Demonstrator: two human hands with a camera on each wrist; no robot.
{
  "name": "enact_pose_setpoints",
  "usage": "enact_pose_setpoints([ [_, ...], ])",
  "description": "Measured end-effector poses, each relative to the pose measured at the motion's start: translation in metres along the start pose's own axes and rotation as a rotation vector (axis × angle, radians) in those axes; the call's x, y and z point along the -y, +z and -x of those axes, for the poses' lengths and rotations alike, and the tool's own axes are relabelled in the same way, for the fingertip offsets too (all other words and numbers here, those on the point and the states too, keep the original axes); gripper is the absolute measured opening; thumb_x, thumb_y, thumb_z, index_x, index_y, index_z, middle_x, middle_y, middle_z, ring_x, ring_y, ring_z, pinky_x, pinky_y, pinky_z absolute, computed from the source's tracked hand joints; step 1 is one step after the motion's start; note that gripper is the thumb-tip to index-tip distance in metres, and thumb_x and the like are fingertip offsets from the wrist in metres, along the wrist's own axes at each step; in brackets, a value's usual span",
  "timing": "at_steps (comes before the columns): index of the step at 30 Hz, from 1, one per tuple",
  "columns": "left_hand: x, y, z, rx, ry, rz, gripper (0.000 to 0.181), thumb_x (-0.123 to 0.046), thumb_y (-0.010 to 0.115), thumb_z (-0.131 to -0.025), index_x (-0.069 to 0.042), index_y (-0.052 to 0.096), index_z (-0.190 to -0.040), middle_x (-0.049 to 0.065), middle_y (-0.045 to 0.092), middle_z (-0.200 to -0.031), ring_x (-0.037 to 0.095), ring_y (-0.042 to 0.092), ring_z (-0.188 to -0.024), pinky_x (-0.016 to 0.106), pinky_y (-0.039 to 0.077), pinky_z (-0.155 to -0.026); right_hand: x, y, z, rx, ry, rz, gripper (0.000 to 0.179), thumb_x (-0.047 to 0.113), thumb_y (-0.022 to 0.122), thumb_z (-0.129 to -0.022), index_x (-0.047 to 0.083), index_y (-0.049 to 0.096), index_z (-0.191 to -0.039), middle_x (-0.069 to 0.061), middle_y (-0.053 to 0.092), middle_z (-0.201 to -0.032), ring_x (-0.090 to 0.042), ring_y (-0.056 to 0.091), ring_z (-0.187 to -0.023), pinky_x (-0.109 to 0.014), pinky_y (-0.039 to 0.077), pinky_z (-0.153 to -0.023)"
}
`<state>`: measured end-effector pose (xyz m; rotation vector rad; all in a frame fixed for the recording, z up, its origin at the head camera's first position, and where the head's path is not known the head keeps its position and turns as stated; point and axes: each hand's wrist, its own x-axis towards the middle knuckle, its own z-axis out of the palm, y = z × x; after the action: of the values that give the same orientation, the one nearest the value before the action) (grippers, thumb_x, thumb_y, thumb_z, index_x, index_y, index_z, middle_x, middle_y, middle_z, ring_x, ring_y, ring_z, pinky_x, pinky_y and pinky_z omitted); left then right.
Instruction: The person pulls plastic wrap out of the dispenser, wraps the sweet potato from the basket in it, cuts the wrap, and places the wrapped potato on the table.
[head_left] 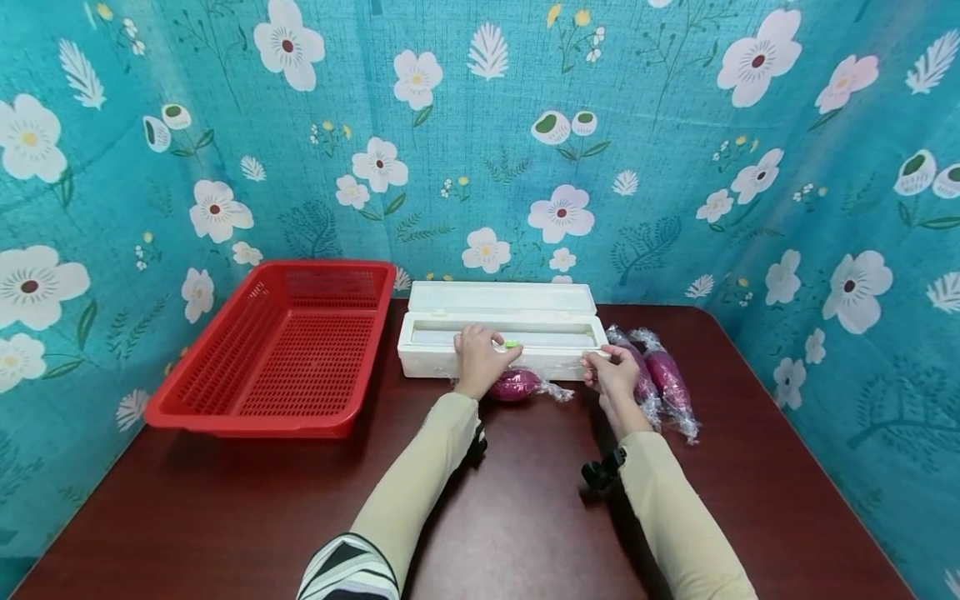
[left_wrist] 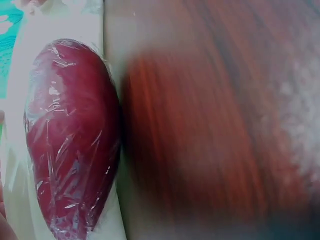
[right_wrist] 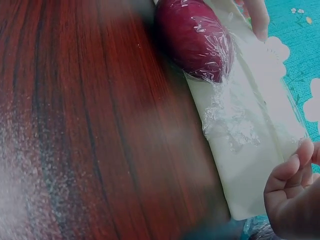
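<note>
A white cling film box (head_left: pixel 558 360) stands with its lid (head_left: pixel 502 297) raised and a film roll (head_left: pixel 540 338) inside. My left hand (head_left: pixel 482 360) is at the box's front edge, thumb and forefinger around a small green slide cutter (head_left: pixel 512 343). At the right end, my right hand (head_left: pixel 615 379) pinches the edge of the clear cling film (right_wrist: pixel 300 142) between thumb and fingertip. Against the box front lies an oblong purple-red vegetable (head_left: pixel 514 384) wrapped in film, its film end (right_wrist: pixel 230 120) twisted. Its exact kind is unclear. The left wrist view shows it up close, with fingers at the edge.
To the left stands a red perforated plastic basket (head_left: pixel 360 408). Two more film-wrapped purple-red vegetables (head_left: pixel 667 379) lie right of the box, beside my right wrist. Behind the dark brown table (head_left: pixel 525 517) hangs a blue floral cloth (head_left: pixel 465 150).
</note>
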<state>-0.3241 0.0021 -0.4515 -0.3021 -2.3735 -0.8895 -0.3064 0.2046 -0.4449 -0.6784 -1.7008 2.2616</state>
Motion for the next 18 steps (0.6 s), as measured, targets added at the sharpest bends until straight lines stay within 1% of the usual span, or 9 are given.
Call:
enact_pose_setpoints([
  [2,-0.001,0.001,0.0,0.006,-0.002,-0.003,0.03,-0.039,0.071,-0.068,-0.012,0.057,-0.068,-0.001,0.052,-0.074,0.017,0.044,-0.08,0.036,0.03,-0.072,0.002,-0.001,0.0,-0.003,0.006,0.021,0.03,-0.005,0.061,-0.075,0.009,0.041,-0.093,0.001,0.057,-0.053,-0.007,0.047,-0.038,-0.02,0.039,-0.037],
  [7,0.0,0.001,0.0,-0.009,0.039,-0.001,0.027,-0.034,0.07,-0.069,-0.011,0.056,-0.07,0.0,0.052,-0.075,0.017,0.043,-0.079,0.035,0.029,-0.07,0.007,-0.001,0.0,-0.004,0.024,0.06,0.03,-0.005,0.061,-0.075,0.008,0.041,-0.093,0.001,0.056,-0.054,-0.007,0.047,-0.038,-0.02,0.039,-0.037],
  [14,0.004,0.002,0.0,-0.054,0.054,0.053,0.028,-0.023,0.068,-0.069,-0.006,0.046,-0.077,0.002,0.041,-0.072,0.019,0.037,-0.072,0.034,0.027,-0.067,0.011,-0.003,0.002,0.018,0.016,0.065,0.029,-0.006,0.059,-0.075,0.008,0.041,-0.093,0.001,0.057,-0.053,-0.007,0.047,-0.039,-0.02,0.039,-0.037],
  [18,0.009,0.0,0.002,-0.092,0.06,0.073,0.022,-0.013,0.065,-0.069,-0.004,0.047,-0.078,0.002,0.041,-0.071,0.02,0.038,-0.071,0.034,0.03,-0.067,0.01,-0.004,0.002,0.022,0.017,0.058,0.029,-0.006,0.059,-0.076,0.008,0.041,-0.094,0.001,0.058,-0.053,-0.007,0.048,-0.039,-0.019,0.039,-0.037],
])
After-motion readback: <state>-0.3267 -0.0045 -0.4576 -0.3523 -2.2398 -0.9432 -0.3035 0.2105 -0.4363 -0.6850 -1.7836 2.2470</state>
